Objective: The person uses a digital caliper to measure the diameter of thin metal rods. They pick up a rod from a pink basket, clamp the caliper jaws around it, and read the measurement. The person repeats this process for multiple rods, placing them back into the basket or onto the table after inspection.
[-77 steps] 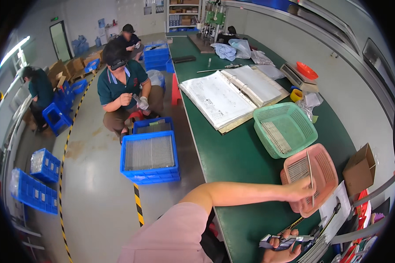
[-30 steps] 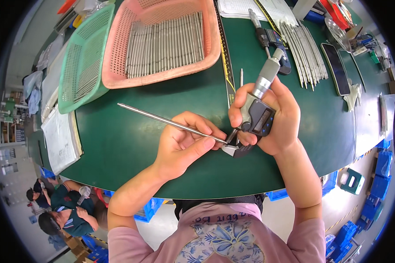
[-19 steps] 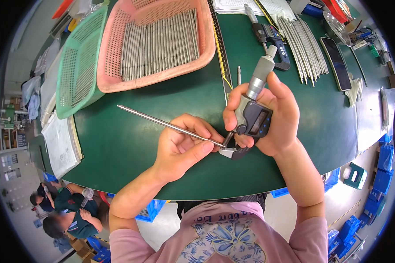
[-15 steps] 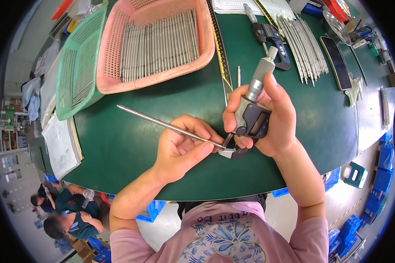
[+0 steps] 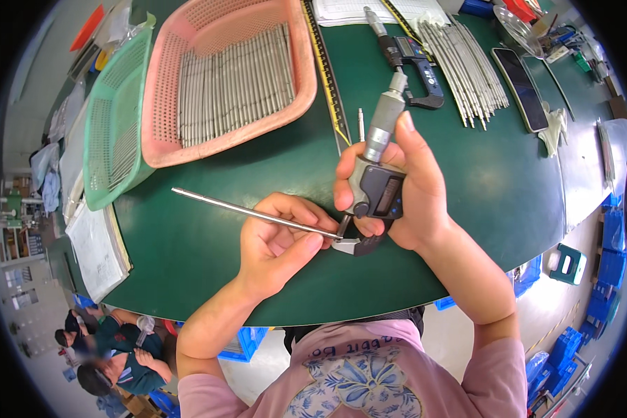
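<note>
My left hand pinches a slim metal rod close to its right end; the rest of it slants up to the left above the green table. In my right hand is a digital micrometer, its grey thimble pointing up and away and its small display facing me. The rod's right end lies at the gap between the micrometer's spindle and anvil. Whether both faces touch the rod I cannot tell. My right thumb stands raised beside the thimble, with the fingers wrapped round the frame.
A pink basket of metal rods stands at the back left, beside a green basket also holding rods. Farther back lie a second micrometer, a row of rods and a phone. Two people sit beyond the table, lower left.
The hands, rod and micrometer keep nearly the same pose together. The whole view has shifted a little, so the table things appear slightly farther left.
</note>
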Tool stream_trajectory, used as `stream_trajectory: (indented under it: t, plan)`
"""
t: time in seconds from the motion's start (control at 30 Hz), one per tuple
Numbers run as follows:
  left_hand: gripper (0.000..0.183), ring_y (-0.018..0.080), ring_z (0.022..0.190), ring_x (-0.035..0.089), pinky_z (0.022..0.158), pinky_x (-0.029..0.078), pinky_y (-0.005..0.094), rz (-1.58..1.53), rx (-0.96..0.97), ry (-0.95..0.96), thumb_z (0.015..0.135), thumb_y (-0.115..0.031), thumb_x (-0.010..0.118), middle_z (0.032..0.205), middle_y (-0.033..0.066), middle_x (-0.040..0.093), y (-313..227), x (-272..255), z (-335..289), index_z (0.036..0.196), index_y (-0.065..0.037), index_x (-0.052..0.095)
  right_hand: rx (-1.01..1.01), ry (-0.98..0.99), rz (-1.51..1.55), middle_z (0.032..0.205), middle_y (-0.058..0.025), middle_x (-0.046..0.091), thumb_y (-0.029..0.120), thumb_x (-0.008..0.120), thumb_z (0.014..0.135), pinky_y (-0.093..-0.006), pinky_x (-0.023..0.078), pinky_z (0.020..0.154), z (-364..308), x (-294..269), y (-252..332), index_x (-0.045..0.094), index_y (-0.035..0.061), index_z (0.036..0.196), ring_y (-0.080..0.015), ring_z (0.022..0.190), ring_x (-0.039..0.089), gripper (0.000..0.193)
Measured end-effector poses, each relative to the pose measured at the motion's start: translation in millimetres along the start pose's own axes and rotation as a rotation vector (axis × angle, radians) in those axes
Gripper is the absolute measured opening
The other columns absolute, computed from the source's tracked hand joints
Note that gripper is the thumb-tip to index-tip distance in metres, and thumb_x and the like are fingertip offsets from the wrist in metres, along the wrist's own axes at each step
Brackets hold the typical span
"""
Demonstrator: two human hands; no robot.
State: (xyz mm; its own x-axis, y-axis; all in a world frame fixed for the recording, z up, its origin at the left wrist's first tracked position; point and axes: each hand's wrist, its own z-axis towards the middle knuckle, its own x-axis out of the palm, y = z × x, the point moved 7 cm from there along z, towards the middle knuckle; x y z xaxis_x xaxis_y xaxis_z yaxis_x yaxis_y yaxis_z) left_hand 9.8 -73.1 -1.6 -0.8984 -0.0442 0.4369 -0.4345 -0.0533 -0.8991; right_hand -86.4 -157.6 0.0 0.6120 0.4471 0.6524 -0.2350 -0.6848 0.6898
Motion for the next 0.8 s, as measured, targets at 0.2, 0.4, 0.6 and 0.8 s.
stream_trajectory:
  t: [0.2,0.4,0.6,0.8]
  plan:
    - [0.018,0.0147,0.078,0.058,0.068,0.048,0.0263,0.028,-0.056,-0.069,0.078,0.004,0.057,0.087,0.0124,0.058,4.1,-3.4,-2.0,0.091,0.001,0.046,0.051,-0.020,0.048,0.064,-0.0106,0.057,0.063,0.027,0.081,-0.0235,0.036,0.039,-0.6,0.9,-1.4,0.054,0.0006,0.081,-0.0128,0.038,0.042,0.069]
    - [0.018,0.0146,0.077,0.058,0.069,0.048,0.0260,0.037,-0.096,-0.087,0.077,0.004,0.059,0.085,0.0116,0.058,5.3,-7.3,-2.5,0.089,0.000,0.046,0.022,-0.022,-0.043,0.065,-0.0111,0.057,0.057,0.020,0.086,-0.0241,0.036,0.039,-1.1,1.5,0.5,0.054,0.0001,0.083,-0.0136,0.037,0.041,0.066]
    - [0.018,0.0145,0.078,0.057,0.071,0.048,0.0263,-0.029,-0.081,-0.049,0.077,0.005,0.057,0.088,0.0130,0.057,2.8,-3.7,-0.9,0.088,-0.001,0.044,0.074,0.009,0.110,0.064,-0.0120,0.057,0.052,0.021,0.088,-0.0244,0.036,0.038,0.2,1.0,-5.5,0.053,-0.0011,0.084,-0.0148,0.036,0.043,0.063]
    - [0.020,0.0149,0.082,0.057,0.075,0.047,0.0271,-0.011,-0.037,0.029,0.075,0.006,0.058,0.090,0.0137,0.056,0.8,-1.6,-1.1,0.089,-0.001,0.044,0.072,0.035,0.109,0.064,-0.0115,0.057,0.057,0.030,0.083,-0.0237,0.036,0.038,-0.5,2.7,-4.8,0.054,-0.0005,0.082,-0.0147,0.038,0.045,0.063]
